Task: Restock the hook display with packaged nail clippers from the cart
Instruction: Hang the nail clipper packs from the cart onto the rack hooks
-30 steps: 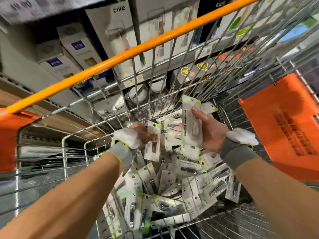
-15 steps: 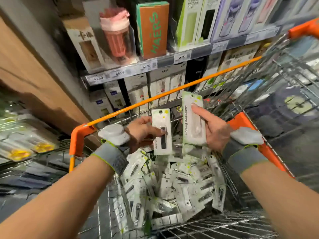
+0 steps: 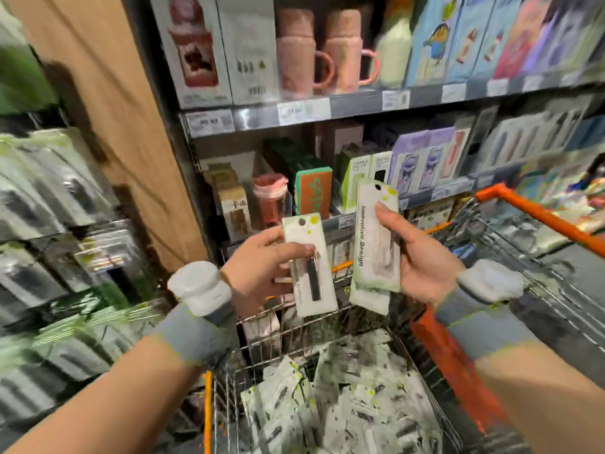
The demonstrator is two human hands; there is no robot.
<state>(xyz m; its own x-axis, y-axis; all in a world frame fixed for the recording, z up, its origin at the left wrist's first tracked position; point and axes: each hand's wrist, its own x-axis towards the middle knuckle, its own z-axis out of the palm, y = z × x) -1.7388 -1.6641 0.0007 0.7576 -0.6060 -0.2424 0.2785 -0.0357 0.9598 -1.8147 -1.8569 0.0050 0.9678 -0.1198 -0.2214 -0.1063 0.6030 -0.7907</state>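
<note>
My left hand (image 3: 258,262) pinches one white-and-green nail clipper pack (image 3: 309,280), held upright above the cart. My right hand (image 3: 422,257) grips a small stack of the same packs (image 3: 376,247), printed "Innovative Design", thumb across the front. Both are raised over the wire cart (image 3: 327,326) with its orange handle. Below my hands lies a heap of several more packs (image 3: 343,398) in the cart basket. The hook display (image 3: 65,257) with hanging packs shows blurred at the left.
Shelves (image 3: 360,103) straight ahead carry pink mugs, boxed bottles and price tags. A brown panel (image 3: 124,126) separates them from the left display. The cart's orange flap (image 3: 458,365) is on the right.
Both hands lifted their packs up out of the cart. My view swung upward and left, bringing the shelves and the left hook display into sight.
</note>
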